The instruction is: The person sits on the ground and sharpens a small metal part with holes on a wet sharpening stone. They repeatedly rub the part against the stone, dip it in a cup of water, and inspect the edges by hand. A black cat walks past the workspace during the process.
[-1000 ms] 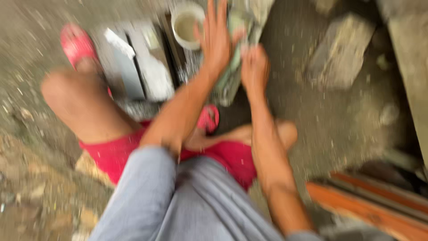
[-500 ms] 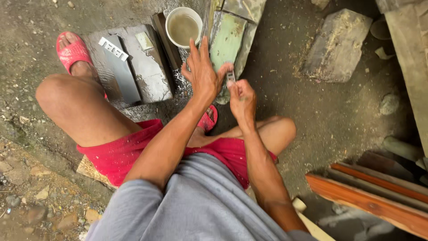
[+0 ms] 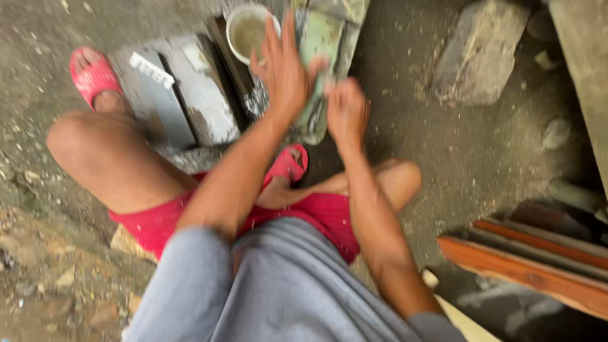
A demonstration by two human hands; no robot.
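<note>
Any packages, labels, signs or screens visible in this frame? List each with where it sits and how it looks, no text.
White label: small slanted rectangular strip on the grey flat slabs, left of the left hand, near the red sandal.
Paler patch on the same slabs, nearer the white cup: possibly a second label, too blurred to tell.
No packages, signs or screens.

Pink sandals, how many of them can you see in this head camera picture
2. One pink sandal is on the foot at upper left, beside the grey slabs. The other pink sandal is on the foot tucked in at the middle, below the left hand.
</note>
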